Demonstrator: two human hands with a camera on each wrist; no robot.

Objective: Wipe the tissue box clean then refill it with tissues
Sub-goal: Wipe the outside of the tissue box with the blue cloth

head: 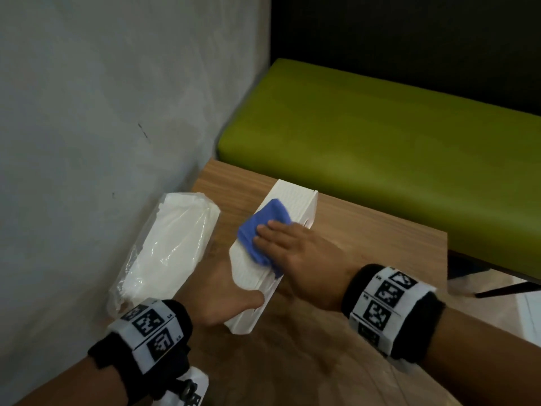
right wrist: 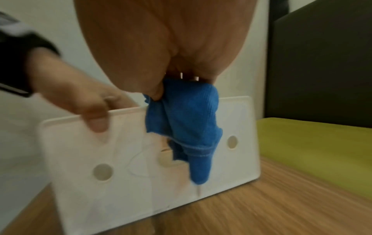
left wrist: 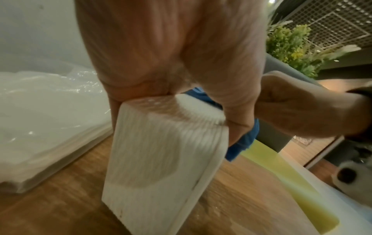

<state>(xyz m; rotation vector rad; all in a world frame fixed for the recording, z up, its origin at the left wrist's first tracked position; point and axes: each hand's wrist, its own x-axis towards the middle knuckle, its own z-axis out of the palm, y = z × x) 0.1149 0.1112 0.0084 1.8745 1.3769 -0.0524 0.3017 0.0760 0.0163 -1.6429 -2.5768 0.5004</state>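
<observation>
The white tissue box (head: 293, 197) stands on one long side on the wooden table (head: 371, 244), its flat base with round holes (right wrist: 237, 159) turned to the right. My left hand (head: 224, 291) grips the box's near end, thumb (right wrist: 94, 120) over the base edge, fingers behind the ribbed face (left wrist: 157, 159). My right hand (head: 281, 241) lies flat on a folded blue cloth (head: 263, 227) and presses it on the box's upper face. One end of the cloth (right wrist: 187, 120) hangs down over the base. Against the wall lies a pack of white tissues in clear plastic (head: 175, 238).
A grey wall (head: 87, 112) runs along the table's left side, just behind the tissue pack (left wrist: 40, 119). A green padded bench (head: 380, 136) sits beyond the table's far edge. Bare wood lies in front of and to the right of the box.
</observation>
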